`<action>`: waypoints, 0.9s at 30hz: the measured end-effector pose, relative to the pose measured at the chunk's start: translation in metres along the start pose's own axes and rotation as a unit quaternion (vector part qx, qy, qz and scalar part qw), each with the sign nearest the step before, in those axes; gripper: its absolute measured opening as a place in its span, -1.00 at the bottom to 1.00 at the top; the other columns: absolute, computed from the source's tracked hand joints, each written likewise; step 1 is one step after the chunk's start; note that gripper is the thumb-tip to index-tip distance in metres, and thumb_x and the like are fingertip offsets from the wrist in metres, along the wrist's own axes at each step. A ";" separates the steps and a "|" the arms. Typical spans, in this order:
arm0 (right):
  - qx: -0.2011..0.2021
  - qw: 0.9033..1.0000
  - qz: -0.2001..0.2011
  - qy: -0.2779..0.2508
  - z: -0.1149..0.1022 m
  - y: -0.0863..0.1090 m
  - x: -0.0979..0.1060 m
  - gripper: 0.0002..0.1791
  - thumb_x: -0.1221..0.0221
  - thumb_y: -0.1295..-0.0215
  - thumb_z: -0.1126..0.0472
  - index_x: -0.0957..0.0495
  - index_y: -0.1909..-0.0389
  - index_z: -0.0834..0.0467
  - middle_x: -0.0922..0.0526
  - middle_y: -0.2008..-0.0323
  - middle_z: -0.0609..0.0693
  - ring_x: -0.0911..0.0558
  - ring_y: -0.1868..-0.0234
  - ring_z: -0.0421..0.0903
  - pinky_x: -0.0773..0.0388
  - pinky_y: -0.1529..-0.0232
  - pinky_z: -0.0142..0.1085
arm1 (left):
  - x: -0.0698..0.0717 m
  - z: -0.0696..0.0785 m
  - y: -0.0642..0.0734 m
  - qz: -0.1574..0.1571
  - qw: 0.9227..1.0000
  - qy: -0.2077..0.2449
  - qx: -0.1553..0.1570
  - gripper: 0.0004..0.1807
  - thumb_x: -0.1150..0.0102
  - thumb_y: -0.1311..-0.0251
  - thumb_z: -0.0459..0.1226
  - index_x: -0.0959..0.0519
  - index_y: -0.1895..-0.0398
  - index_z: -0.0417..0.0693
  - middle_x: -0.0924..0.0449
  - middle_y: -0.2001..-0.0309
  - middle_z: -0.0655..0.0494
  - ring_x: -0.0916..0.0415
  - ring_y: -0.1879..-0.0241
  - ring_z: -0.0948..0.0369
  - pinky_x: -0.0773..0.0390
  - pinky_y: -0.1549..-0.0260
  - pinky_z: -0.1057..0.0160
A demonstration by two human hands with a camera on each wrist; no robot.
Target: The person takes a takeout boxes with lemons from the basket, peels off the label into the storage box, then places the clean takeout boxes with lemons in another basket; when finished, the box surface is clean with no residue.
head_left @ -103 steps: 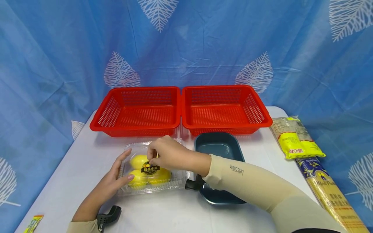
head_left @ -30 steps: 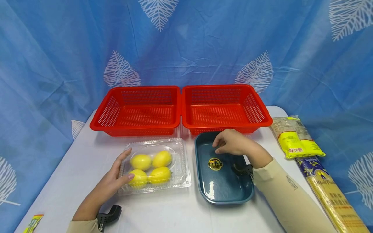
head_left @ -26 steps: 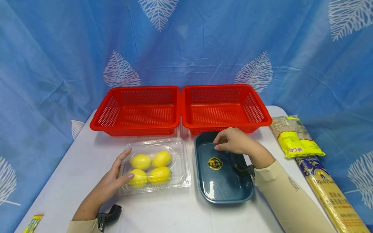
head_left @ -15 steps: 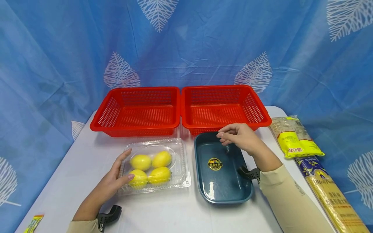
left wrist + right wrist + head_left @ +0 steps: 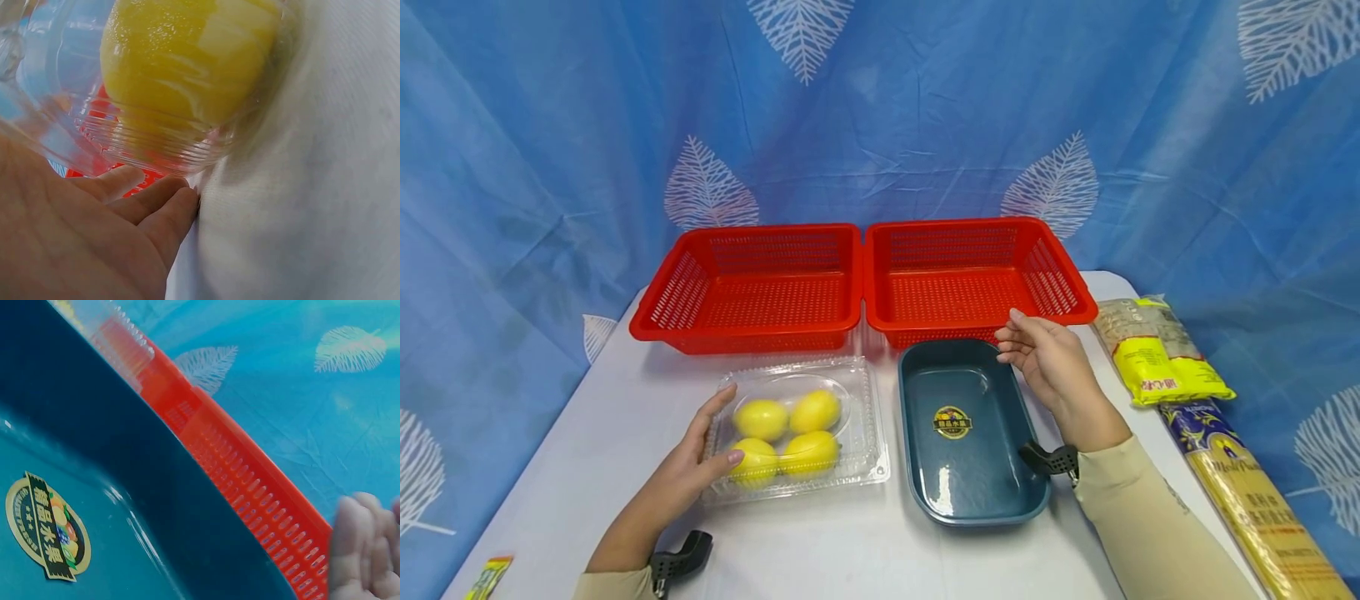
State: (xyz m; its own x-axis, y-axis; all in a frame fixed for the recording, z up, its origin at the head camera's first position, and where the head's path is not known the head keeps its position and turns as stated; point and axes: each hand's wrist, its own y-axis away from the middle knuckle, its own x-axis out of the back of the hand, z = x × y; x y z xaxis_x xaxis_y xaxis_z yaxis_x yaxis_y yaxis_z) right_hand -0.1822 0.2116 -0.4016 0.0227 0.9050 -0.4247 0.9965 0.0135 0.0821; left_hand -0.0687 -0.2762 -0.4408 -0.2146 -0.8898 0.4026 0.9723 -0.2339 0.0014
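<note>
A clear plastic clamshell box point(image 5: 867, 421) holding several lemons point(image 5: 762, 419) lies on the table. My left hand point(image 5: 681, 467) rests at its left side, fingers extended along the edge and thumb over the near corner. From the left wrist, one lemon point(image 5: 181, 56) shows through the plastic above the relaxed fingers. To the box's right stands a dark blue-green tray point(image 5: 973, 492) with a black and gold fruit sticker point(image 5: 952, 422) on its floor. Over the tray's far right rim, my right hand point(image 5: 1052, 362) is raised with loosely bent fingers and holds nothing.
Two red perforated baskets, the left one point(image 5: 745, 340) and the right one point(image 5: 1060, 317), stand side by side behind. A yellow-labelled bag point(image 5: 1172, 371) and a long golden noodle packet point(image 5: 1255, 492) lie along the right edge. A small yellow packet point(image 5: 488, 577) sits front left.
The sticker, earlier on the box lid under my right fingers, now lies in the tray. My right hand has moved right, then back and up, turning its palm. My left hand stays put.
</note>
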 end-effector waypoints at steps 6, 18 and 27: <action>-0.040 0.985 0.114 -0.126 -0.003 -0.002 0.006 -0.69 -0.27 -0.54 0.10 -0.55 0.40 0.17 -0.59 0.43 0.00 -0.49 0.42 -0.12 -0.51 0.42 -0.38 | 0.000 -0.001 0.000 0.002 1.000 0.000 0.002 -0.03 -0.26 -0.37 -0.19 0.07 -0.73 0.11 0.24 -0.69 -0.11 0.46 -0.61 -0.22 0.31 -0.28 -0.66; -0.085 0.933 0.237 -0.257 -0.001 -0.013 0.029 -0.70 -0.22 -0.56 0.02 -0.30 0.02 0.02 -0.28 0.27 -0.07 -0.28 0.31 -0.13 -0.33 0.34 -0.33 | -0.001 -0.002 0.001 0.003 1.000 0.001 -0.005 -0.03 -0.26 -0.36 -0.21 0.07 -0.72 0.10 0.24 -0.68 -0.14 0.45 -0.61 -0.24 0.31 -0.26 -0.67; -0.025 0.916 0.176 -0.359 0.004 -0.017 0.035 -0.36 -0.06 -0.57 0.32 -0.11 -0.54 -0.07 -0.37 -0.14 -0.06 -0.39 -0.01 -0.13 -0.53 -0.01 -0.30 | -0.002 -0.001 -0.001 0.005 1.000 -0.002 -0.004 -0.02 -0.25 -0.35 -0.20 0.07 -0.72 0.08 0.23 -0.68 -0.16 0.46 -0.61 -0.25 0.30 -0.26 -0.67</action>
State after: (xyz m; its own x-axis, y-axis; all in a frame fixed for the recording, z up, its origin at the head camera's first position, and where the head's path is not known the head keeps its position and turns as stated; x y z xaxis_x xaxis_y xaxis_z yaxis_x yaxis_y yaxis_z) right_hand -0.1982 0.2413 -0.4210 0.4069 0.3435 -0.8464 0.9128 -0.1899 0.3617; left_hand -0.0692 -0.2748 -0.4420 -0.2041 -0.8904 0.4068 0.9737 -0.2276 -0.0098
